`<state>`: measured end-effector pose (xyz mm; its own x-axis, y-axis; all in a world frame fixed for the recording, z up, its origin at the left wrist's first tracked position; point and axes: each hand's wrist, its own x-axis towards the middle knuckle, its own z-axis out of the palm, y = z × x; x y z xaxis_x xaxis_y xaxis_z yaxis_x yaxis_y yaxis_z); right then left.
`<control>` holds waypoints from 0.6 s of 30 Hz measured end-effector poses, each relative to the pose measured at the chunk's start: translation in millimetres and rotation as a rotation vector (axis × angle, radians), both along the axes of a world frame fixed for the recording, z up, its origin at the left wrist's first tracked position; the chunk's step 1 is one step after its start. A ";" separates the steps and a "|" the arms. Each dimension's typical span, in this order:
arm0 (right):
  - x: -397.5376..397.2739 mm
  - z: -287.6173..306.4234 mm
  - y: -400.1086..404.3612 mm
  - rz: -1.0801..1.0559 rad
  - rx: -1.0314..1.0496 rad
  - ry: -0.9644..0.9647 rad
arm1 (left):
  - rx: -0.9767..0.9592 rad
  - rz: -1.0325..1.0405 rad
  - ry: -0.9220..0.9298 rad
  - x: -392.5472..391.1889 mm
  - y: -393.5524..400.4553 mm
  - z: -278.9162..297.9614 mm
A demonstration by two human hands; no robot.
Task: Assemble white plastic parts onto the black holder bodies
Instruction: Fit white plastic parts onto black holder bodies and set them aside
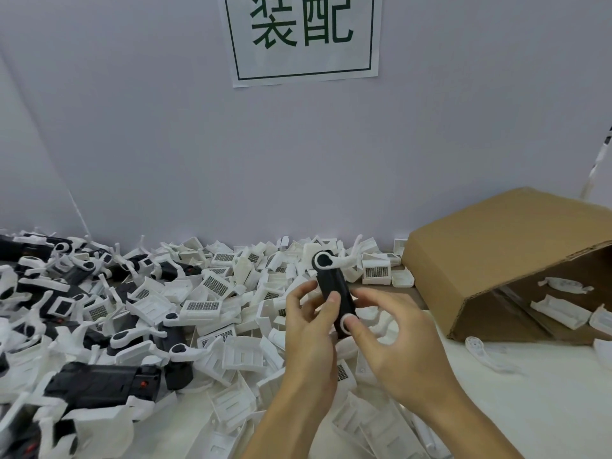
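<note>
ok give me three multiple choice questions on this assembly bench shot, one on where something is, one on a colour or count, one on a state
1. Where is the cardboard box?
A. At the right of the table, on its side, opening toward the camera
B. At the left, upright
C. On the floor

2. What colour are the characters on the wall sign?
A. Red
B. Green
C. Blue

3. What is the state of the black holder body in the hands?
A. Bare, no white parts
B. Lying untouched in the pile
C. Held up, a white arm already on its top end

Answers:
1 A: its open side shows white parts lying inside.
2 B: dark green strokes within a green border.
3 C: the left hand grips it while the right hand presses a white piece at the lower end.
</note>
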<state>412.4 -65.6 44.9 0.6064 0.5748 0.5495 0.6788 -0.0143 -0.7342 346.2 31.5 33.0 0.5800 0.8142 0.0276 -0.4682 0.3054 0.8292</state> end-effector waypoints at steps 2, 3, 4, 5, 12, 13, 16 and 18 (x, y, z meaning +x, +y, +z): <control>0.7 -2.1 -0.1 0.010 -0.008 0.045 | 0.042 0.032 0.032 1.0 1.2 -0.6; 0.9 -3.1 -0.2 0.016 -0.018 0.061 | 0.074 0.029 0.043 1.3 2.0 -1.3; 0.8 -3.2 -0.6 0.024 -0.027 0.070 | 0.108 0.017 0.047 1.4 2.8 -1.8; 0.6 -2.4 -1.0 0.038 -0.037 0.073 | 0.137 0.005 0.048 1.5 3.6 -1.9; 1.9 -1.2 -1.1 0.015 -0.015 0.031 | 0.120 0.022 0.102 0.0 3.7 -0.6; 2.6 -1.0 -1.4 0.036 0.034 0.084 | 0.136 0.027 0.121 -0.4 4.6 -0.4; 4.3 4.9 -4.2 0.188 0.206 0.373 | 0.162 0.011 0.153 -1.5 4.6 -1.0; 5.8 6.4 -4.7 0.250 0.208 0.459 | 0.157 -0.035 0.153 -0.9 3.7 -0.4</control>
